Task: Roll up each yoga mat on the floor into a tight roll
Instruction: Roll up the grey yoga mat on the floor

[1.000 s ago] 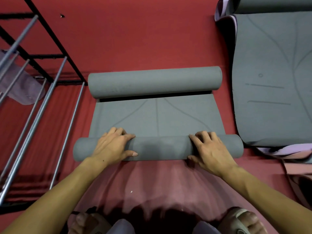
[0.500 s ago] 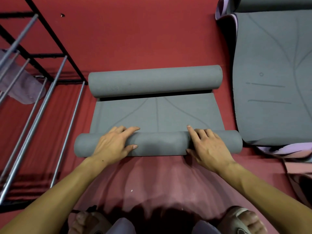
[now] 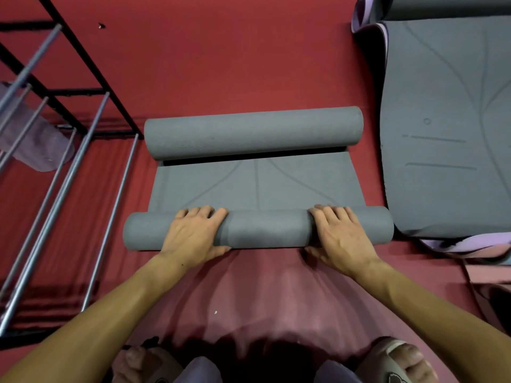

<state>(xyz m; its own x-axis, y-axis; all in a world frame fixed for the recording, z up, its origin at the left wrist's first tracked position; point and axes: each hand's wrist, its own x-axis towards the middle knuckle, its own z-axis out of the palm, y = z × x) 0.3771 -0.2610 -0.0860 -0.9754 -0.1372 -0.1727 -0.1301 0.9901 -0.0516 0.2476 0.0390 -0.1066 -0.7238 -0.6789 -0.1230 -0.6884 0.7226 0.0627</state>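
From the head camera we see the grey yoga mat (image 3: 258,186) on the red floor (image 3: 221,64), both ends rolled, long axes running left to right. Our left hand (image 3: 193,234) and right hand (image 3: 341,236) lie palm-down on the near roll (image 3: 265,229), fingers (image 3: 206,212) close together, curled over its top.

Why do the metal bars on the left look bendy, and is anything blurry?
Head view: the wide-angle lens curves and splays the metal rack bars toward the edge; the left hand, right hand and gray yoga mat look sharp; the bottom edge is dark and soft.
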